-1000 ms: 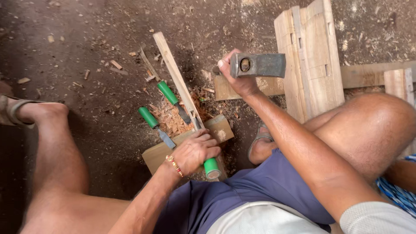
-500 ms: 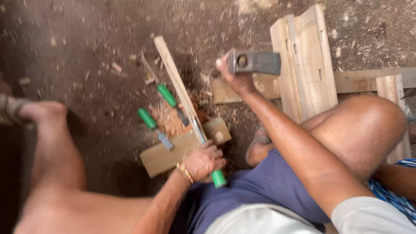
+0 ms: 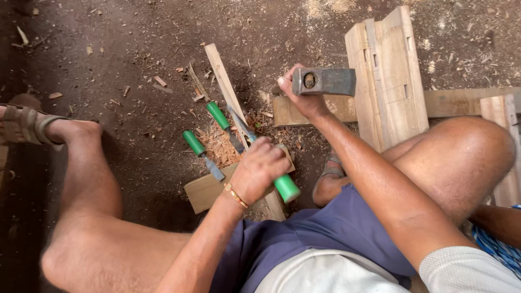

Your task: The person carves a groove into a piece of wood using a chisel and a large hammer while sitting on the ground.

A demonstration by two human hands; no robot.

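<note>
Green plastic handle of a chisel (image 3: 282, 186) is sticking out below the left hand (image 3: 259, 169); the fingers are wrapping tight around it, pinching the tool, and its blade is angling up along a long wooden strip (image 3: 228, 97). A gold bracelet (image 3: 235, 196) is sitting on that wrist.

The strip is lying slanted across a flat wooden block (image 3: 209, 190) on the dirt floor (image 3: 119, 49), with a heap of reddish shavings (image 3: 220, 146) just beside it.

The right hand (image 3: 303, 96) is holding a hammer (image 3: 324, 81) raised above the work, well apart from the chisel's end. The fingers are closing around the handle just under the dark steel head; the handle itself is hidden in the fist.

Two more green-handled chisels are lying on the floor left of the strip: one (image 3: 202, 153) with its blade resting on the block's edge, the other (image 3: 223, 122) close against the strip among the shavings.

A stack of pale notched boards (image 3: 388, 81) is standing toward the upper right, with a plank (image 3: 467, 100) running off to the right edge.

The person is sitting low, knees spread, a sandalled foot (image 3: 24, 123) at the left edge and another sandalled foot (image 3: 328, 176) tucked under the right forearm.
</note>
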